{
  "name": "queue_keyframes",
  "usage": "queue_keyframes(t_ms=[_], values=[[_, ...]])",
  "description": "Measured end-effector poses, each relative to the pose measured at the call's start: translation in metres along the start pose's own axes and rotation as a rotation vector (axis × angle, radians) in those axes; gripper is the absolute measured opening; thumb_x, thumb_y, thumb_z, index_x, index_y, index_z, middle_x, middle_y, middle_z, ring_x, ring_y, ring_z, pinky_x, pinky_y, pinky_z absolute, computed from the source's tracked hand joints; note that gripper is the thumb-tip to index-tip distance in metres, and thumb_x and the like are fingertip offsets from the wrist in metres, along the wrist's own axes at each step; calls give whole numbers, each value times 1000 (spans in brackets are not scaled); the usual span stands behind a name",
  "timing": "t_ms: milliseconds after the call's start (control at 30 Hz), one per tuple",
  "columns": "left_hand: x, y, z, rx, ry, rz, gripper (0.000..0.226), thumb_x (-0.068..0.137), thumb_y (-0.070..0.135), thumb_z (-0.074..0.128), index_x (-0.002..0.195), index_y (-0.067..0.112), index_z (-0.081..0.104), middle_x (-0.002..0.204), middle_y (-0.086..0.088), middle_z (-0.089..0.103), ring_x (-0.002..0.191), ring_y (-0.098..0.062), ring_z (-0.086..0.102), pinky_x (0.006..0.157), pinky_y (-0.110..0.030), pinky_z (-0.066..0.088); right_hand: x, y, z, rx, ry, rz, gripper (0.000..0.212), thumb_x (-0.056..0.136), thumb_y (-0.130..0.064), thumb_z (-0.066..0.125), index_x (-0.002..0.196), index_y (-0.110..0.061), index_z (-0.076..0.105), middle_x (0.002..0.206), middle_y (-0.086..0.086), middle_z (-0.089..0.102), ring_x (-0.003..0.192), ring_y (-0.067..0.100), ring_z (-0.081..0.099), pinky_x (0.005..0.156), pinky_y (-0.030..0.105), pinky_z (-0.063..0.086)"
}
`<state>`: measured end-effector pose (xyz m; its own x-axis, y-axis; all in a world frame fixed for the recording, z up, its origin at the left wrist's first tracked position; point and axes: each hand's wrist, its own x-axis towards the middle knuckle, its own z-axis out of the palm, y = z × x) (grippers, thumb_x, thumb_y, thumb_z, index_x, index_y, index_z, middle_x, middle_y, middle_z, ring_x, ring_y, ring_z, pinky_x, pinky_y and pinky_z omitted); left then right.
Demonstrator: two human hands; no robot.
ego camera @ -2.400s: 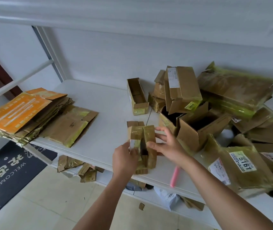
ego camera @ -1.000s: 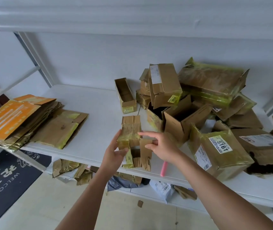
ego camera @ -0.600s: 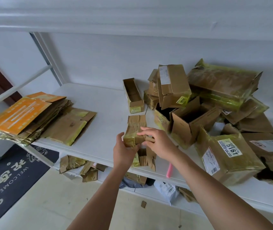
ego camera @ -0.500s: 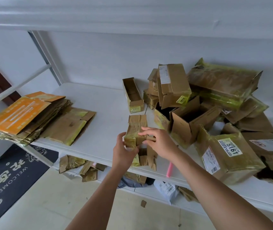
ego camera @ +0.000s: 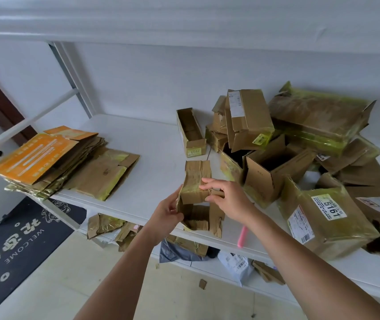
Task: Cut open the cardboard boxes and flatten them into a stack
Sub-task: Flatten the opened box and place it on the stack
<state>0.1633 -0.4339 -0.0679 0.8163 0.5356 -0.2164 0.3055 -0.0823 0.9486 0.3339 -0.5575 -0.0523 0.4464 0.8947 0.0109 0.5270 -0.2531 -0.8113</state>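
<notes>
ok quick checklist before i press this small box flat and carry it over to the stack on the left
1. Both hands on the small box: ok. Left hand grips its left side, right hand holds the top right edge.
2. Box cut open: ok, flaps hang loose and torn.
3. Fully flat: not ok, it is partly collapsed, with a hollow showing below.
4. Bare shelf to press on: ok, between the box and the flattened stack.
5. Stack stable: cannot tell; it overhangs the shelf's left edge.
6. Pink cutter out of the way: ok, it lies right of the box by the front edge.
</notes>
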Motion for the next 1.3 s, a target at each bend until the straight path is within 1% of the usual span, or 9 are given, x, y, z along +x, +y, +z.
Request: queue_keyframes(t_ms=[200,300,500,633,700,767,933,1167,1300], values=[[5,14,2,-30,52,0,57,87,-13,58,124,31,62,97,-3,76,91,-17,71,73,-23,56,3,-7,-6,0,29,18,41,90,-8,68,129,-20,63,144,-8,52,134,5,45,107,10,31],[17,24,7,-2,181,-20,35,86,10,74,114,30,68,91,-2,76,87,-22,71,78,-38,60,2,-11,-11,-10,163,7,58,86,-15,74,139,-18,51,143,-7,51,130,1,40,113,30,37],[32,43,9,-81,399,-146,25,81,28,81,82,38,58,88,-3,72,86,-23,69,83,-44,59,-21,-14,-2,102,190,209,39,90,-31,70,124,-15,57,114,-12,60,94,-4,60,66,0,43],[35,49,13,-111,513,-185,27,79,35,82,73,37,56,83,-5,71,85,-27,71,82,-48,59,-34,-11,16,265,86,177,22,88,-24,73,108,-17,64,101,-9,71,88,-7,64,72,7,49],[36,48,14,-51,475,-207,24,78,42,82,75,36,59,85,-3,72,87,-25,70,85,-48,58,-36,-4,20,230,152,159,1,93,-17,65,92,-17,67,89,-1,72,84,6,69,76,26,59],[31,49,17,-16,359,-216,31,73,52,81,90,31,65,96,-2,72,92,-23,68,87,-46,57,-34,2,21,156,229,174,19,96,-14,58,78,-13,63,73,8,67,71,23,67,69,48,60],[18,42,36,265,199,-220,40,77,39,76,98,12,57,80,-3,64,70,-16,59,59,-37,51,-24,-9,8,-60,316,102,31,98,-15,56,67,-14,51,58,1,54,52,15,49,49,17,34],[0,34,41,-53,21,-337,2,88,9,62,88,12,63,92,-9,66,88,-22,65,86,-41,60,-26,-4,7,-129,214,146,27,102,-19,50,77,-12,44,61,-4,45,52,6,38,48,18,31],[-7,20,36,-126,-98,-333,17,85,5,60,102,3,62,97,-16,66,94,-27,66,92,-36,56,-32,6,10,-129,191,195,21,102,-17,49,82,-13,47,64,-7,48,57,2,44,50,16,34]])
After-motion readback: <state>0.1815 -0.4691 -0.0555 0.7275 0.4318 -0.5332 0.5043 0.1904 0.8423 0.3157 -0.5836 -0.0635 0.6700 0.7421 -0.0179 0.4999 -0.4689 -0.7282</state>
